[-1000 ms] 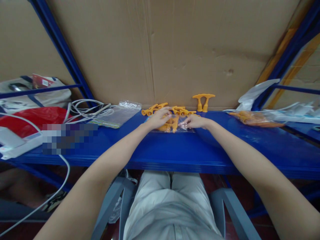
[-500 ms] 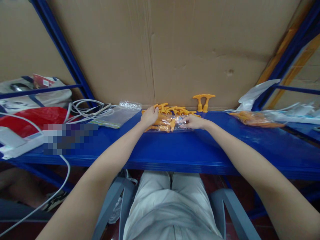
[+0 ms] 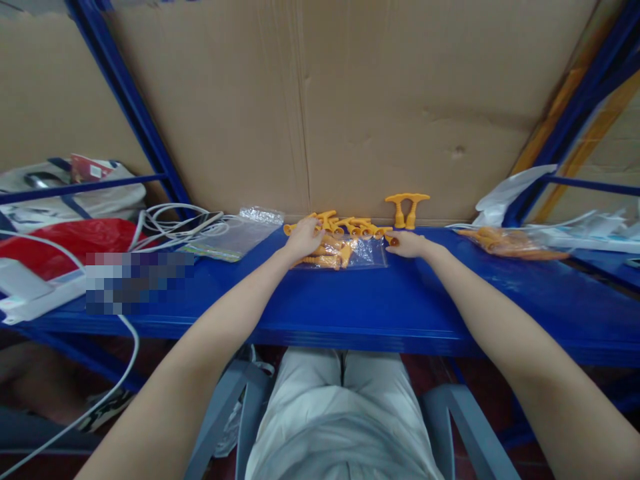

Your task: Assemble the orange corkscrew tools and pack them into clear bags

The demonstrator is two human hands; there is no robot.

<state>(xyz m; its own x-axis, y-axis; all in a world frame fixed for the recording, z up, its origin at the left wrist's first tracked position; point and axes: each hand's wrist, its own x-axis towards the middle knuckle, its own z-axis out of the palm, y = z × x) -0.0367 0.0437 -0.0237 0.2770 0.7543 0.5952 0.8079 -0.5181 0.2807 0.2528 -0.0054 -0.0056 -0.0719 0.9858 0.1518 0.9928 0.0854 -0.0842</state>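
Yellow T-shaped plastic pieces [image 3: 355, 231] lie loose in a row toward the rear of the blue worktop [image 3: 350, 303], both hands at them. We have our left hand [image 3: 303, 240] palm-down over the row's left end and the near clear bag [image 3: 370, 255]; fingers bent, can't tell if they pinch anything. Our right hand [image 3: 409, 245] is at the row's right end, fingers curled at one piece's round cup end [image 3: 394, 241]; grip unclear. More pieces fill the near bag's left half; its right half is flat film.

Handling, our judgement: light, stiff, not fragile; best held by the shaft or under the crossbar. Film looks slippery and limp, so pinch the edge.

Further out: two pieces [image 3: 411, 215] stand upright side by side near the cardboard panel [image 3: 370, 100]. Left: flat clear bag [image 3: 233, 237], white cables [image 3: 175, 208], red bag [image 3: 100, 237]. Right: another bag of orange pieces [image 3: 505, 245], white plastic sheet [image 3: 517, 190].
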